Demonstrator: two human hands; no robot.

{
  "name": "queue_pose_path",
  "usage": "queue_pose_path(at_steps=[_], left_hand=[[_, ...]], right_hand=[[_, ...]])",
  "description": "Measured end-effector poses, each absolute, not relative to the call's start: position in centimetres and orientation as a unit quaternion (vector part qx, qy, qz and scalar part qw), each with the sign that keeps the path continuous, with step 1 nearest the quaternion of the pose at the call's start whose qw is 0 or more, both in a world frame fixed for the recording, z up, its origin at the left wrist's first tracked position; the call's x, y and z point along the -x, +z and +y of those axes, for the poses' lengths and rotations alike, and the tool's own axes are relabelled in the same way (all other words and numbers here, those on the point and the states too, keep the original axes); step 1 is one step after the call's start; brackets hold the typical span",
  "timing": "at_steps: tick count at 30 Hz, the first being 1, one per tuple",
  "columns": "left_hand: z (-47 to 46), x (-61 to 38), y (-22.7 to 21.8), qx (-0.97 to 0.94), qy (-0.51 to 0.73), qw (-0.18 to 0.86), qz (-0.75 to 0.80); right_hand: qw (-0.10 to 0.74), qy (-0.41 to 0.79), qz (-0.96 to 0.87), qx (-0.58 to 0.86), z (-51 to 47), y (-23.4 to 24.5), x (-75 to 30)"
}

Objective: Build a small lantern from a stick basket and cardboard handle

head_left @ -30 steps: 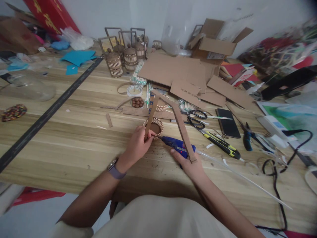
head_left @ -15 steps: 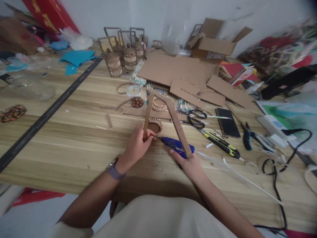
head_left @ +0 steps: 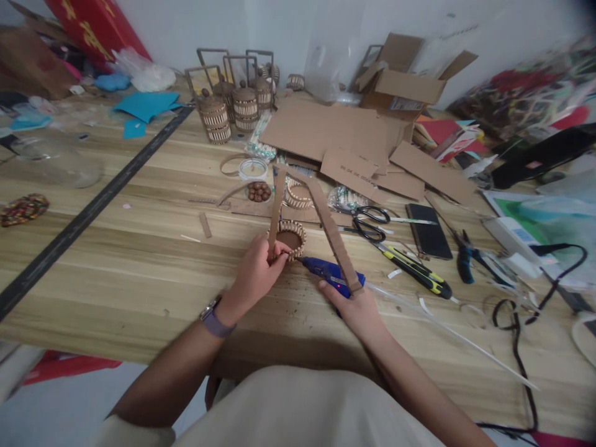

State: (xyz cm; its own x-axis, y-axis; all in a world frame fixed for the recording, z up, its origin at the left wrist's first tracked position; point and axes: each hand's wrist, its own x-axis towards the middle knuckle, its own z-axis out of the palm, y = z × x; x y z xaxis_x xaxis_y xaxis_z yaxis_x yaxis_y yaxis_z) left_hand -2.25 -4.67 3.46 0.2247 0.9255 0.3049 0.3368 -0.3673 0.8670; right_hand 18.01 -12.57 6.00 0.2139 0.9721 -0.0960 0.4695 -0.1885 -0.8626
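Note:
My left hand (head_left: pixel 258 270) is closed, its fingers pinching one leg of a bent cardboard strip handle (head_left: pixel 329 228) against the near-left side of a small round box (head_left: pixel 300 234) ringed with short pale sticks. The handle stands up as an arch, its other leg slanting down over my right hand. In my right hand (head_left: pixel 358 310) is a blue hot glue gun (head_left: pixel 321 269) with a small red light. Its nozzle points left at the box wall, close to my left fingertips. A clear glue stick (head_left: pixel 433 323) trails from its back.
Behind lie a second stick ring (head_left: pixel 298 197), a dish of brown beads (head_left: pixel 258 192) and cardboard sheets (head_left: pixel 321 127). Black-handled scissors (head_left: pixel 370 223), a yellow utility knife (head_left: pixel 414 268), a phone (head_left: pixel 428 231) and pliers (head_left: pixel 464 261) lie to the right. Several lidded, handled containers (head_left: pixel 215 118) stand at the back.
The glue gun's nozzle has drawn back very slightly from my left fingertips. Both hands otherwise keep their hold and place.

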Motion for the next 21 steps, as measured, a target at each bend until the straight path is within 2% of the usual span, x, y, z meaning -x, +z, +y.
queue_pose_path(at_steps=[21], left_hand=[[-4.75, 2.21, 3.69, -0.698, 0.427, 0.348, 0.457]], right_hand=[[0.377, 0.353, -0.511, 0.687, -12.57, 5.52, -17.99]])
